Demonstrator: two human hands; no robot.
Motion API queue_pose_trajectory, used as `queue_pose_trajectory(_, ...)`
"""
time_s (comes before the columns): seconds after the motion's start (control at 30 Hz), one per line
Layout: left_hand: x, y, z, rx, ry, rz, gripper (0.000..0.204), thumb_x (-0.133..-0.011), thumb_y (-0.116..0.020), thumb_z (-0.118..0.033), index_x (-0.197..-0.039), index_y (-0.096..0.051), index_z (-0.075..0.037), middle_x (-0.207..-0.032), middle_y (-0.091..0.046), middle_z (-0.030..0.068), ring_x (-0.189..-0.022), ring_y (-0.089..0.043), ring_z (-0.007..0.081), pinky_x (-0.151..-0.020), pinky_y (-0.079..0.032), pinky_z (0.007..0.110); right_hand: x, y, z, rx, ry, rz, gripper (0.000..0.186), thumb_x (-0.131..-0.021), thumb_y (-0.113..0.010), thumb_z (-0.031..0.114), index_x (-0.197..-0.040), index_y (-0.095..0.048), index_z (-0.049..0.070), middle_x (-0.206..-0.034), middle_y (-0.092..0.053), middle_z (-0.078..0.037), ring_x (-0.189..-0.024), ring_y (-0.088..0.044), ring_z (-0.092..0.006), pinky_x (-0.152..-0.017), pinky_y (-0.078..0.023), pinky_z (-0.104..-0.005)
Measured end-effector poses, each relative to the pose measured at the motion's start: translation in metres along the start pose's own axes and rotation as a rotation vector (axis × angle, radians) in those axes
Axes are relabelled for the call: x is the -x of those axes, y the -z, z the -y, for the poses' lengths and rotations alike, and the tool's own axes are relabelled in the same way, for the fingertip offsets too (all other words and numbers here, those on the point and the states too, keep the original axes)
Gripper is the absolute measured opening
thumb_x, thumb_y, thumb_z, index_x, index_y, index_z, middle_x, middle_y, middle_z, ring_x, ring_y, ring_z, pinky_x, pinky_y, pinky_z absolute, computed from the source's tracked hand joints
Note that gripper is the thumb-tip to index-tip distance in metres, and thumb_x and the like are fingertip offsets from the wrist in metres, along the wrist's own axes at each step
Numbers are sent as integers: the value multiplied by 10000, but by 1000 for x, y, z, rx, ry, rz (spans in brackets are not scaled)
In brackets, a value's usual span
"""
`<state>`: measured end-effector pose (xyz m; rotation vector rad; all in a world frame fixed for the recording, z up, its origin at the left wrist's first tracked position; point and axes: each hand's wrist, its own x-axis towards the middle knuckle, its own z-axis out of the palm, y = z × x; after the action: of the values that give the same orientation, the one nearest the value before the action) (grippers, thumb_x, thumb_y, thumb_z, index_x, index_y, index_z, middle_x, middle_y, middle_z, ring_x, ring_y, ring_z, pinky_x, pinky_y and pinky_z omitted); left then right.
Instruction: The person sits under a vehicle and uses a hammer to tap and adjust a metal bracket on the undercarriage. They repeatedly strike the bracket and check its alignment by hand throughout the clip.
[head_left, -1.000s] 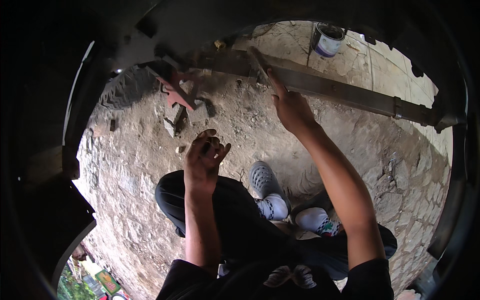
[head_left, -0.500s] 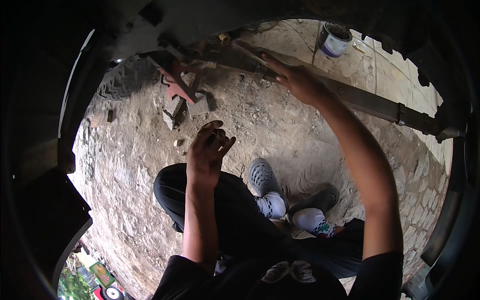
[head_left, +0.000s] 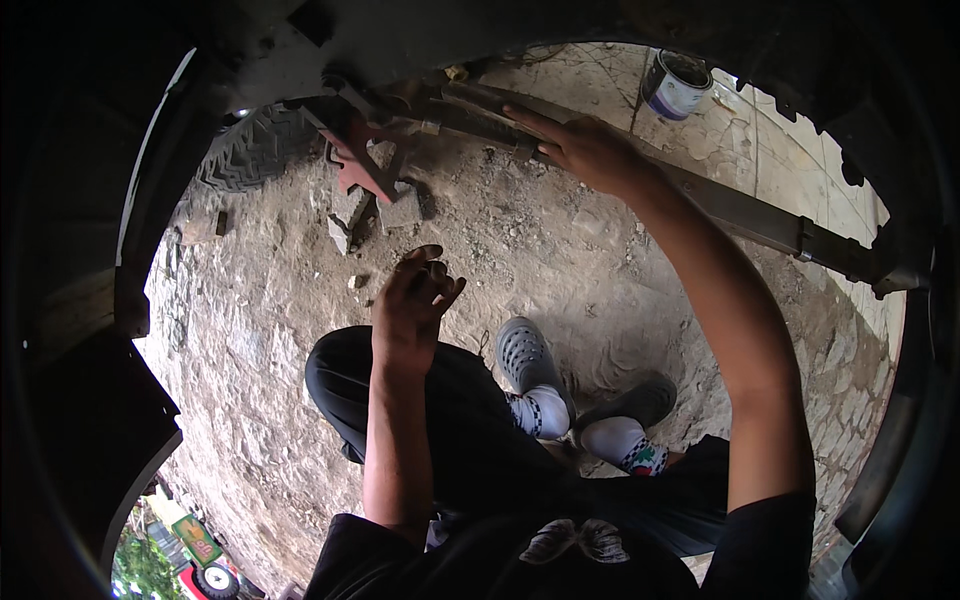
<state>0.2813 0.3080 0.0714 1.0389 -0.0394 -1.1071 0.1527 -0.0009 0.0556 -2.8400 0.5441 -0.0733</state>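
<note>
My right hand [head_left: 598,157] reaches forward over a long dark metal beam [head_left: 735,203], with its index finger stretched out and the thumb side apart. The fingertips lie close to a narrower metal bar [head_left: 480,100] at the beam's far end; whether they touch it, I cannot tell. Held up over my bent knee, my left hand [head_left: 405,305] has its fingers curled and their tips darkened. Something small and dark shows among those fingers, too unclear to name. Beyond that hand stands a reddish metal stand [head_left: 358,165] beside broken concrete blocks [head_left: 400,208].
Dark vehicle bodywork [head_left: 420,45] arches overhead and along both sides. A treaded tyre [head_left: 255,150] is at the far left. An open paint can [head_left: 677,85] stands on the pale tiles at the far right. My feet in grey clogs [head_left: 525,352] rest on rough dirt ground.
My right hand has shifted slightly left along the beam. My left hand stays nearly in place with its fingers curled. The view has tilted a little.
</note>
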Motion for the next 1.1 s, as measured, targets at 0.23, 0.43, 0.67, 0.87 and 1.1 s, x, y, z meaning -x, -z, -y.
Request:
queue_pose_trajectory(0.23, 10, -3, -1, -17, -49, 9, 223, -1013, -552, -238, -1137, -642, -77, -840, -615, -6, -797, -613, 141, -1071, -421, 517, 73, 16, -40, -55, -93, 33, 744, -1019, -579, 212, -1598, -147, 390, -754, -618, -162, -614, -615, -253, -642, -547, -450)
queue_pose_trajectory(0.43, -3, 19, 2, 7, 8, 24, 236, -1018, -537, -255, -1152, -638, -89, -856, -623, -6, -811, -622, 138, -1063, -416, 504, 71, 16, -28, -117, -76, 42, 742, -1022, -573, 209, -1601, -141, 378, -778, -631, -167, -615, -608, -254, -638, -529, -463)
queue_pose_trajectory(0.67, 1, 6, 6, -20, -12, 34, 234, -1017, -540, -243, -1140, -635, -68, -875, -621, 3, -825, -626, 140, -1031, -457, 475, 10, -1, 22, -199, -109, -37, 709, -1031, -555, 197, -1602, -166, 355, -807, -616, -162, -673, -628, -248, -662, -536, -440)
queue_pose_trajectory(0.87, 6, 7, 6, -18, -15, 7, 241, -1008, -545, -252, -1138, -636, -71, -867, -612, -4, -823, -625, 133, -1016, -476, 456, 84, 1, -19, -160, -110, -53, 697, -1022, -555, 185, -1594, -193, 350, -1371, -565, -208, -1098, -669, -356, -915, -561, -492)
queue_pose_trajectory(1.1, -9, 30, 7, 5, 53, -63, 223, -993, -562, -257, -1110, -637, -82, -823, -612, -12, -788, -619, 123, -1013, -465, 453, 61, 23, 2, -60, -168, 120, 719, -1016, -568, 180, -1597, -177, 341, -1026, -677, -208, -840, -709, -331, -753, -587, -477)
